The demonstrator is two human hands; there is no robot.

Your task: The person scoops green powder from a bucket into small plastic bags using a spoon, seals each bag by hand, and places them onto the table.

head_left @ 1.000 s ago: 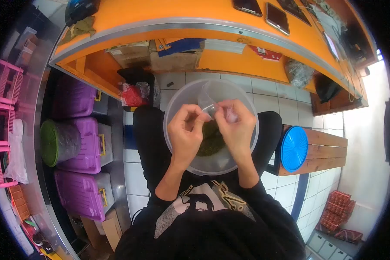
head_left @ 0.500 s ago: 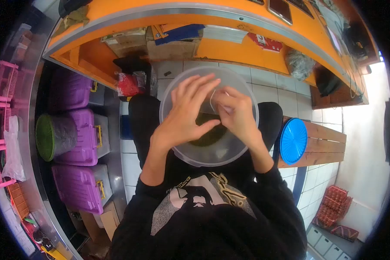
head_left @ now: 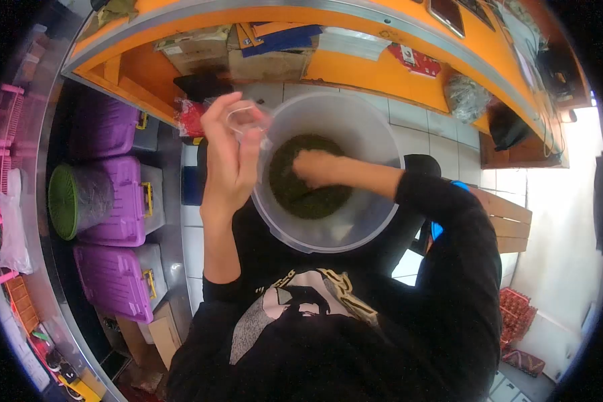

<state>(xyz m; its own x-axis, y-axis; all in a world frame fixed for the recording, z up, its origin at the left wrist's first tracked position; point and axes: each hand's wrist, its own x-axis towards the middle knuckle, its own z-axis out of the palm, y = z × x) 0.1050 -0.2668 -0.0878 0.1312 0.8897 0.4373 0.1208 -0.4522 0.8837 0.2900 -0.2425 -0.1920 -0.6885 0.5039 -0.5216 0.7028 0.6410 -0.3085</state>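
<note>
A translucent plastic tub (head_left: 375,224) stands between my knees, with loose dark green granular stuff (head_left: 321,201) in its bottom. My right hand (head_left: 315,167) reaches down into the tub. Its fingers are curled at the green stuff, and what they hold, if anything, is hidden. Above the tub's left rim I hold up my left hand (head_left: 229,151), smeared by motion. Its fingers and thumb pinch what looks like a small clear plastic bag (head_left: 264,142), with a pale curved edge near the fingertips.
Purple-lidded boxes (head_left: 114,281) and a green-lidded container (head_left: 62,201) are on the left. An orange counter (head_left: 355,74) with shelves runs ahead. A blue lid (head_left: 437,230) lies on the wooden bench (head_left: 509,231) at right, mostly behind my arm.
My hands were together over the tub; now they are apart. The left has moved left with the small bag, and the right has gone down into the green stuff.
</note>
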